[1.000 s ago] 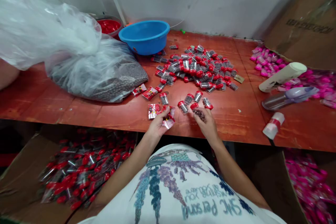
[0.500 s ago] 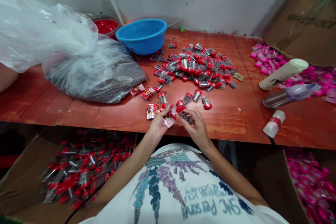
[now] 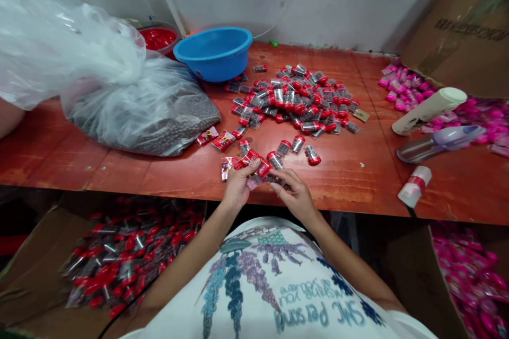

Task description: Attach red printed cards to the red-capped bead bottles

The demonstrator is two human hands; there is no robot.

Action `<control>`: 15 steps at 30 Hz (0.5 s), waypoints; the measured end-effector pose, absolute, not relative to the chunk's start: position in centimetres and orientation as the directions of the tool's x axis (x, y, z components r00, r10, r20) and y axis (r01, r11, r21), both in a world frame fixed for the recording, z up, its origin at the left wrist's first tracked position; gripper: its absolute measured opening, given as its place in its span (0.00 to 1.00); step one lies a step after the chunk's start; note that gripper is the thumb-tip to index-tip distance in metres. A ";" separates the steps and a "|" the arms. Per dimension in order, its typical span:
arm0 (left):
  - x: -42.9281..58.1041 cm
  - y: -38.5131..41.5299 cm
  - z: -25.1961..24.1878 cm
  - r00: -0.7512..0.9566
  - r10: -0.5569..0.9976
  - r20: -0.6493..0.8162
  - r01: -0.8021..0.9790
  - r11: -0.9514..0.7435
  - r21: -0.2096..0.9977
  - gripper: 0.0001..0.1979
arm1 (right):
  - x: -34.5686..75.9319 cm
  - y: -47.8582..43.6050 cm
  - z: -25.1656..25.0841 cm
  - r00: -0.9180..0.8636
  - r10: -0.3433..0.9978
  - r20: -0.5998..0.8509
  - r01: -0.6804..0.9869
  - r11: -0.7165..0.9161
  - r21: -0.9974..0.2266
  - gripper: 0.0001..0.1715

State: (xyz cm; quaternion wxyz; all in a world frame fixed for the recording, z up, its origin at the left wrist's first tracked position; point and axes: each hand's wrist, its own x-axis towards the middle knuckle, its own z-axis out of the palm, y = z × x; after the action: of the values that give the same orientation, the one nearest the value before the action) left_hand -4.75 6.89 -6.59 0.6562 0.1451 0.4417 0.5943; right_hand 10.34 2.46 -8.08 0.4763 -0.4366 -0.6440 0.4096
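Note:
Near the table's front edge, my left hand (image 3: 239,184) pinches a red printed packet (image 3: 251,158). My right hand (image 3: 293,190) is closed on a small clear jar of dark beads (image 3: 275,179), which touches the packet's right side. Part of the jar is hidden by my fingers. Just beyond my hands stand or lie several red-capped jars, among them one by the packet (image 3: 274,159) and one further right (image 3: 313,155). More red packets (image 3: 224,140) lie to the left. Behind them is a large pile of red-capped jars (image 3: 294,98).
A plastic bag of dark beads (image 3: 159,111) and a blue basin (image 3: 214,55) are at the left. On the right are a pale cylinder (image 3: 429,111), a purple-topped bottle (image 3: 439,144), a white roll (image 3: 415,186) and pink items (image 3: 401,85). Boxes with filled items (image 3: 131,254) sit below the table.
The jar in my right hand has moved left and down against the packet, and its red cap no longer shows apart from it. The packet in my left hand has turned and now shows more red.

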 end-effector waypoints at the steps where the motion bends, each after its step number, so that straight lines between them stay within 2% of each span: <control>1: -4.8 6.8 -6.5 -0.098 0.920 -0.380 -0.632 0.237 0.738 0.14 | 10.4 2.5 -8.2 -0.153 0.958 0.243 0.171 0.267 -0.948 0.20; 6: -4.9 6.4 -6.2 -0.071 0.959 -0.276 -0.528 0.199 0.826 0.16 | 10.1 2.3 -8.9 -0.045 0.992 0.120 0.137 0.125 -0.983 0.24; 9: -4.9 6.1 -6.1 -0.049 0.970 -0.237 -0.494 0.182 0.850 0.19 | 9.9 2.2 -9.1 0.002 0.994 0.112 0.114 0.111 -0.987 0.22; 15: -4.6 5.6 -5.5 -0.013 0.980 -0.200 -0.458 0.172 0.872 0.15 | 9.6 2.1 -9.2 0.031 0.995 0.098 -0.013 0.099 -0.995 0.21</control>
State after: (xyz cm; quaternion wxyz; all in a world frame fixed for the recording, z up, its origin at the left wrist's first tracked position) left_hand -4.61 5.60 -5.46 0.6337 0.3036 0.4296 0.5672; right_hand 9.56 2.11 -9.19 0.5350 -0.4787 -0.5130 0.4707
